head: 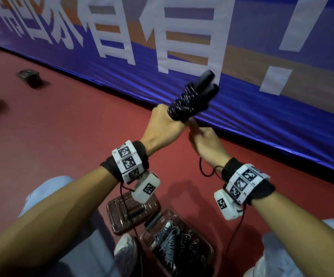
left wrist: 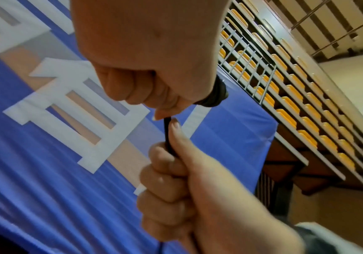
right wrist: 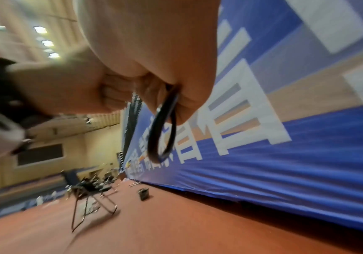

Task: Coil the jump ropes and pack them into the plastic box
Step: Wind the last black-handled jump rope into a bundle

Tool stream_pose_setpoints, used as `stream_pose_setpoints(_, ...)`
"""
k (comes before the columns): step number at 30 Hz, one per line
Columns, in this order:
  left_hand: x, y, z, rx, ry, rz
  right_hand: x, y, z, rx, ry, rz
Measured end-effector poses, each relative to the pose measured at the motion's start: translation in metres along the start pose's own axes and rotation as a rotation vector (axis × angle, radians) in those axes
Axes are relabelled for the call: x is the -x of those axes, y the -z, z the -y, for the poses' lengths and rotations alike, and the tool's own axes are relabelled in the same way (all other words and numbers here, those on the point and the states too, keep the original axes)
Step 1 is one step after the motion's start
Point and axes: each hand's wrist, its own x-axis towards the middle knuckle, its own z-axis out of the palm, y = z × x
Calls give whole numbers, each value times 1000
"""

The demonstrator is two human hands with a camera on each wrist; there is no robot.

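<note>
— Black rope, wound round its two handles: where is the jump rope (head: 192, 98) held?

— Up in front of the blue banner (head: 242, 116), in the left hand (head: 166, 124), fingers clenched round the bundle's lower end, handles pointing up and away.

— And the right hand (head: 206, 142)?

— Just beside the left, lower, fist closed on the loose strand; the thumb (left wrist: 176, 135) presses the cord (left wrist: 167, 135). A loop (right wrist: 162, 130) hangs below that fist.

— The plastic box (head: 208, 250)?

— On the red floor (head: 72, 126) between the knees, under both forearms, holding other coiled ropes (head: 172, 240). Its lid (head: 118, 214) lies touching it, on the left.
</note>
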Motion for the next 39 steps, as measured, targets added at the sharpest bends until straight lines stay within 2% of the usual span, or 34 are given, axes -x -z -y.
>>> stream_pose_setpoints(3, -12, 12, 13, -172, 104, -36, 8, -23, 4, 212, 41, 29)
stream_pose_setpoints(9, -3, 3, 27, -691, 157, 121, 32, -45, -3, 633, -7, 138)
stream_pose_setpoints(13, 0, -10, 47, -830, 178, 208, 46, -34, 8, 915, 100, 160)
stream_pose_setpoints(15, 3, -14, 57, -868, 203, 253, 47, -28, 13, 938, 136, 146)
stream_pose_setpoints(17, 5, -18, 63, -875, 224, 265, 42, -19, 16, 803, 103, 137)
stream_pose_setpoints(20, 6, -23, 63, -866, 244, 251, 24, -2, 17, 463, 25, 113)
stream_pose_setpoints(24, 2, -27, 59, -860, 250, 213, 3, 22, 27, -132, -278, 84)
stream_pose_setpoints(27, 3, -32, 55, -872, 222, 245, -1, 42, 36, -550, -428, 198)
stream_pose_setpoints(29, 5, -35, 51, -878, 207, 271, -3, 54, 34, -698, -454, 319)
stream_pose_setpoints(31, 5, -36, 48, -887, 194, 291, -5, 57, 31, -595, -392, 346)
stream_pose_setpoints(34, 8, -39, 45, -920, 138, 360, -8, 55, 20, -55, -197, 164)
stream_pose_setpoints(36, 16, -46, 39, -947, 63, 431, -10, 58, 9, 262, -64, 94)
stream_pose_setpoints(39, 21, -50, 26, -1000, -68, 450, -13, 63, -3, 409, 15, -18)
